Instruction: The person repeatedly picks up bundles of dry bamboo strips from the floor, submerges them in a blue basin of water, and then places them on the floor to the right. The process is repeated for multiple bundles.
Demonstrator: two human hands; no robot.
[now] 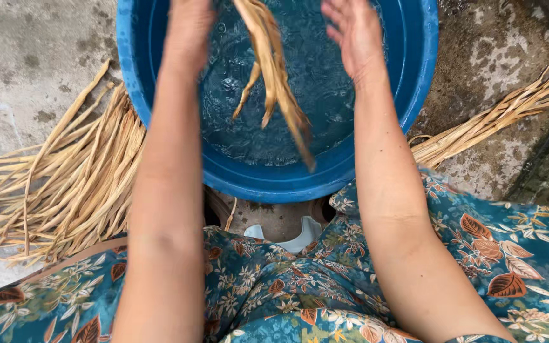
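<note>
Over the blue basin (pixel 424 57) of water, the left hand (pixel 189 28) gripped a wet bundle of straw strips (pixel 274 70), though its fingers were hidden. The right hand (pixel 351 35) hovered beside it, fingers apart. Dry straw piles (pixel 71 184) lay on the concrete floor (pixel 27 57).

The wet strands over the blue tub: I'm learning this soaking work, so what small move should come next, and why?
Probably lower the wet strands back toward the water in the blue tub. They hang dripping between the left hand and the open right hand, their tips above the rippled surface, while dry bundles lie on the concrete beside the tub.
</note>
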